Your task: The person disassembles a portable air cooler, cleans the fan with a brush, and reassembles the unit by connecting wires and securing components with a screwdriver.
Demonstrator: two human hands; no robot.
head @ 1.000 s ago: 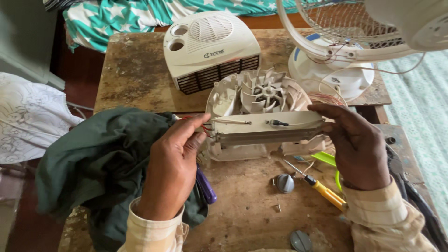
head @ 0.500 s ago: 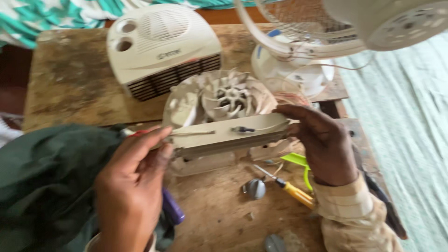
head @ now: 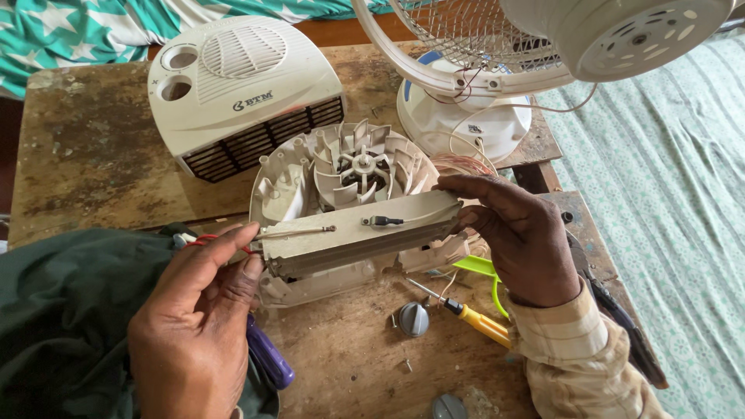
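An opened fan heater body (head: 310, 186) with a white impeller (head: 361, 167) lies on the worn wooden table (head: 93, 163). Across its front I hold a beige rectangular heater element block (head: 361, 233). My left hand (head: 194, 318) grips the block's left end, by red wires. My right hand (head: 520, 233) grips its right end, fingers over the top edge. A thin rod and a small dark clip sit on the block's top face.
A whole white fan heater (head: 240, 85) stands behind. A white table fan (head: 497, 70) stands at the right. A yellow-handled screwdriver (head: 473, 318), a grey knob (head: 413, 318), a purple-handled tool (head: 268, 361) and small screws lie near me. Dark green cloth (head: 70, 326) covers the left.
The view has shifted and drawn closer. Both hands still hold the element block over the opened heater; my left hand has moved down, gripping the block's left end from below.
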